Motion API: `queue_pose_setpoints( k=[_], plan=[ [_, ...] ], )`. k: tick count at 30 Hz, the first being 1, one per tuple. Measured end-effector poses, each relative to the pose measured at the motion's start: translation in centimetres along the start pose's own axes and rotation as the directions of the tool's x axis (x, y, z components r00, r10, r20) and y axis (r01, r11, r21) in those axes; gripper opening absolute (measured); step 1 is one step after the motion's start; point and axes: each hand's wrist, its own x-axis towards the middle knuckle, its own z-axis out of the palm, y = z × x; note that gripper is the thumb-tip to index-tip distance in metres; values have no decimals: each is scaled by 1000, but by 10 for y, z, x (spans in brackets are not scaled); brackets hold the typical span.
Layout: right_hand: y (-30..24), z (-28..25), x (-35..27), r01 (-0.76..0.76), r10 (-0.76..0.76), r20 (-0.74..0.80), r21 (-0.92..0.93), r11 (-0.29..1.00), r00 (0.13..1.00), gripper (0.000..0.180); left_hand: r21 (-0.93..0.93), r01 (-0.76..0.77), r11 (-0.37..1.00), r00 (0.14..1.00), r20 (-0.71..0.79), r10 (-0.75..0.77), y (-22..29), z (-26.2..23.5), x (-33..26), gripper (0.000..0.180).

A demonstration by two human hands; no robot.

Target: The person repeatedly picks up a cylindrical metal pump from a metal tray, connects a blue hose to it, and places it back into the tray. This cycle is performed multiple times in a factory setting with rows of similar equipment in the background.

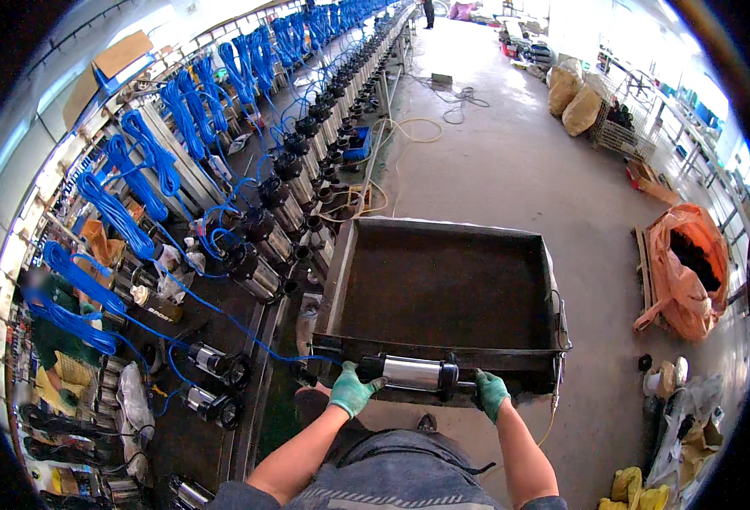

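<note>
Nearest to the camera, dark grey clothing [392, 476], with a bare forearm [301, 455] reaching forward at each side. Held level along the near side of a dark rectangular tub [338, 285]: a silver pump [415, 374] with black end parts. Supported near both ends, probably to prevent tipping of so long a body. Left hand [353, 393], in green glove: curled around the black left end, fingers bent, thumb toward the silver part. Right hand [490, 394], also gloved in green: at the right end, touching a short grey bar [465, 385]; cannot tell how far closed around it. Running from the left end toward the left: a blue cable [246, 328], presumably with enough slack to avoid pulling. Lying at left, near each other: two similar pumps [211, 360], perhaps so placed for easy reach. Farther away: a long row of pumps [288, 208], with blue cable coils [121, 217] bundled beside it, likely against tangling.
</note>
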Motion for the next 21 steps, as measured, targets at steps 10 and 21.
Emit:
queue_pose_setpoints(
  k=[10, 21],
  plan=[
    [-5, -28, -36, 664, -568, 405, -645, 377, 716, 45, -68, 17, 998, 999, 49, -14, 2, 4, 7, 71],
    [-13, 1, -36, 133, -134, -1, -65, 989, 991, 36, 31, -76, 997, 997, -4, 77, -7, 2, 6, 78]
  ],
)
